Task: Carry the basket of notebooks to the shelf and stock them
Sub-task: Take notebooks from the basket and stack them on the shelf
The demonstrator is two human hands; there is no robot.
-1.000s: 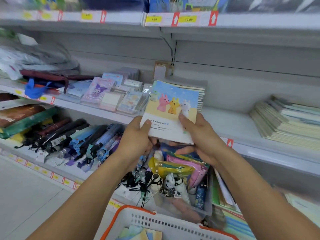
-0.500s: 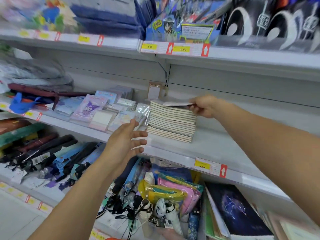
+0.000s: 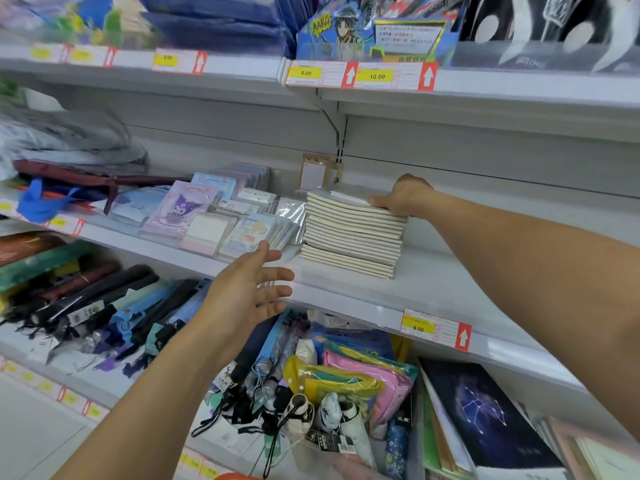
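Observation:
A stack of cream-edged notebooks (image 3: pixel 349 237) lies flat on the white middle shelf (image 3: pixel 436 289). My right hand (image 3: pixel 403 197) rests at the stack's top right corner, fingers curled over the edge of the top notebook (image 3: pixel 346 196). My left hand (image 3: pixel 249 289) hovers open, fingers spread, in front of the shelf's front edge and left of the stack, touching nothing. Only an orange sliver of the basket rim (image 3: pixel 235 476) shows at the bottom edge; what it holds is out of view.
Small wrapped notepads (image 3: pixel 204 216) crowd the shelf left of the stack. Folded umbrellas (image 3: pixel 114 306) and colourful pouches (image 3: pixel 353 382) fill the shelf below, beside a dark starry notebook (image 3: pixel 485 410). An upper shelf with price tags (image 3: pixel 360 76) overhangs.
The notebooks went from both hands up onto the shelf. My left hand let go and hangs open. My right hand has lowered the top notebook flat onto the stack.

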